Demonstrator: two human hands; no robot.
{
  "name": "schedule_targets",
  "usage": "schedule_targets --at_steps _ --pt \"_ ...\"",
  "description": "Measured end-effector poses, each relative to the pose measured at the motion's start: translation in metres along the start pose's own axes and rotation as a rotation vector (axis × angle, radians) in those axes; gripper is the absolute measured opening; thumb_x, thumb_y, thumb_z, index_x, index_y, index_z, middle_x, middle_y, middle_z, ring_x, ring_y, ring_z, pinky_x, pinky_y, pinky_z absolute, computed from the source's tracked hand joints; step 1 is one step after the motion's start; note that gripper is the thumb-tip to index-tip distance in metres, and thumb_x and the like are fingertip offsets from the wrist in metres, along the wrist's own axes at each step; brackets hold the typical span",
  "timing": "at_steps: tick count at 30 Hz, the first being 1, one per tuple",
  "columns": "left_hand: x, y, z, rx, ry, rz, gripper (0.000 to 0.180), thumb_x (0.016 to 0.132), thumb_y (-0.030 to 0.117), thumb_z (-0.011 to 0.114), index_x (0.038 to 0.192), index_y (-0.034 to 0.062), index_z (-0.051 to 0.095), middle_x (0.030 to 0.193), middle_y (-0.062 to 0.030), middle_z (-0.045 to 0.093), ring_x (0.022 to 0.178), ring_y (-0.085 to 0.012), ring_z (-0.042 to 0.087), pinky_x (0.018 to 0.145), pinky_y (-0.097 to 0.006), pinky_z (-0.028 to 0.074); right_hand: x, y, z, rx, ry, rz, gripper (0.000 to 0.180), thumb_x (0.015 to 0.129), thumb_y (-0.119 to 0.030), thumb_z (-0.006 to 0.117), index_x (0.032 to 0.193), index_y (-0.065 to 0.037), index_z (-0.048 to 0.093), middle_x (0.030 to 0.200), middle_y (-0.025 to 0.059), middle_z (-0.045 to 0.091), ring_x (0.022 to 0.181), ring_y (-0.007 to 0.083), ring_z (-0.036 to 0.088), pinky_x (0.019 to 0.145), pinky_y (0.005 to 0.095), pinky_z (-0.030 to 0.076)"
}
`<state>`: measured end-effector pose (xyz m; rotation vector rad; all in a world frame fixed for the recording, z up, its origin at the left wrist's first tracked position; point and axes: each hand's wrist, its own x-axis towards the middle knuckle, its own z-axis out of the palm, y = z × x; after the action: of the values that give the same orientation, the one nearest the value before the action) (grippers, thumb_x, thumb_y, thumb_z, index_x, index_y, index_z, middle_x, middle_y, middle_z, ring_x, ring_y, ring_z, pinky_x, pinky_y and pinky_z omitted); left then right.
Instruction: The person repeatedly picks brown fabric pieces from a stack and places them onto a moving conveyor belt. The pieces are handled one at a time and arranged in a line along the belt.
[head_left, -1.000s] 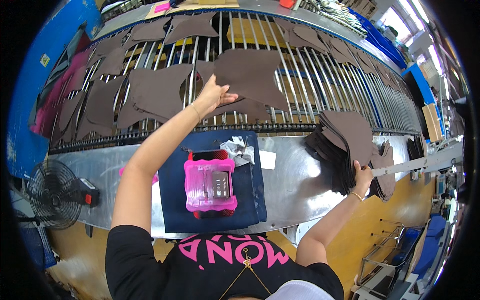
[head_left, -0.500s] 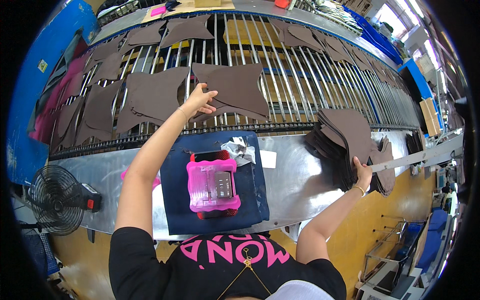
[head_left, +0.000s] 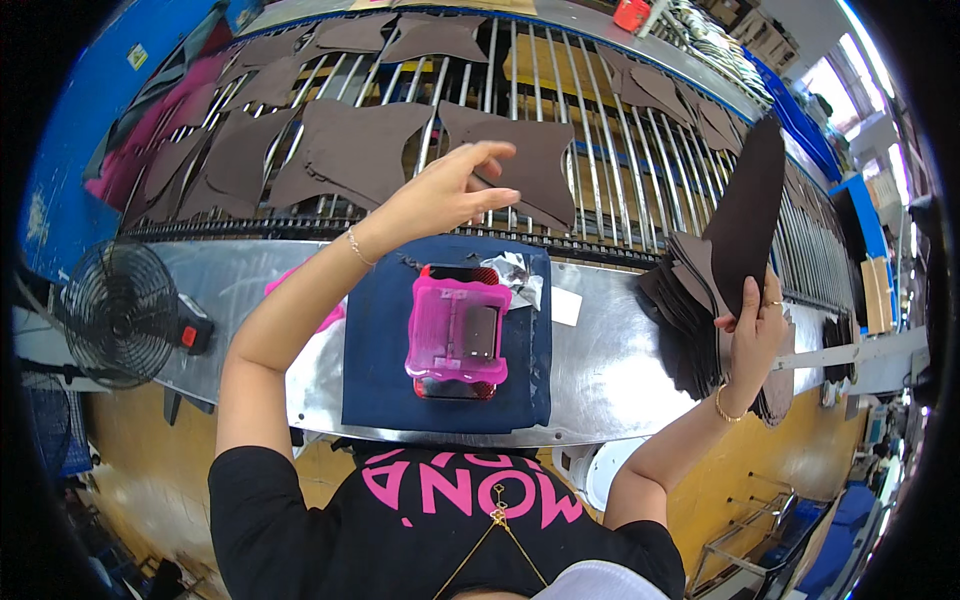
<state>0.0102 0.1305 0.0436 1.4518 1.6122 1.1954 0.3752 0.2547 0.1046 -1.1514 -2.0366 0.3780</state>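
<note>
I am watching the right hand (head_left: 752, 335) at the right of the frame: it is gripping a dark brown cut piece (head_left: 748, 215) by its lower edge and holding it upright, its tip pointing toward the upper right. Just below and left of that piece, a stack (head_left: 682, 310) of the same brown pieces is lying on the metal table (head_left: 600, 370), close against the hand.

The left hand (head_left: 445, 190) is hovering in the upper middle of the frame, fingers spread and loosely curled, holding nothing. It is hanging over the roller rack (head_left: 590, 130), above a brown piece (head_left: 535, 165) lying flat on the bars. More brown pieces (head_left: 350, 145) are lying spread across the rack toward the upper left.

In the centre, a dark blue mat (head_left: 375, 360) is lying on the table, and a pink box (head_left: 455, 330) is sitting on it. A crumpled bit of foil (head_left: 520, 278) and a small white card (head_left: 565, 306) are lying just right of the box. At the left edge, a black fan (head_left: 118, 312) is standing beside the table.
</note>
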Motion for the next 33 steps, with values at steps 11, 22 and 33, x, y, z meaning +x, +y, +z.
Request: schedule_targets --at_steps 11,22,33 --pt "-0.096 0.06 -0.044 -0.475 0.172 -0.205 0.051 0.087 0.034 0.066 0.117 -0.0042 0.05 0.085 -0.0169 0.065 0.065 -0.0201 0.065 0.055 -0.027 0.051 -0.022 -0.094 0.054 1.011 -0.18 -0.07 0.028 0.093 -0.013 0.058 0.114 0.004 0.053 0.072 0.007 0.065 0.047 0.0092 0.055 0.044 0.017 0.039" --pt "-0.201 0.04 -0.091 0.172 0.647 0.03 0.017 0.087 0.011 0.066 0.1 -0.0004 0.065 0.072 -0.0024 0.063 0.061 -0.007 0.061 0.049 -0.017 0.042 -0.079 -0.106 0.154 0.505 -0.388 -0.518 0.016 0.068 -0.004 0.078 0.082 -0.002 0.069 0.081 0.0101 0.069 0.079 0.0271 0.064 0.076 0.0337 0.049" --pt "-0.176 0.007 -0.035 0.19 0.293 -0.101 0.006 0.088 0.0 0.058 0.088 -0.0064 0.058 0.069 -0.0051 0.059 0.056 -0.0104 0.06 0.05 -0.024 0.048 -0.103 -0.022 0.12 0.142 -0.319 -0.484 0.014 0.073 -0.003 0.074 0.086 -0.005 0.07 0.08 0.011 0.067 0.083 0.0271 0.063 0.076 0.0351 0.045"
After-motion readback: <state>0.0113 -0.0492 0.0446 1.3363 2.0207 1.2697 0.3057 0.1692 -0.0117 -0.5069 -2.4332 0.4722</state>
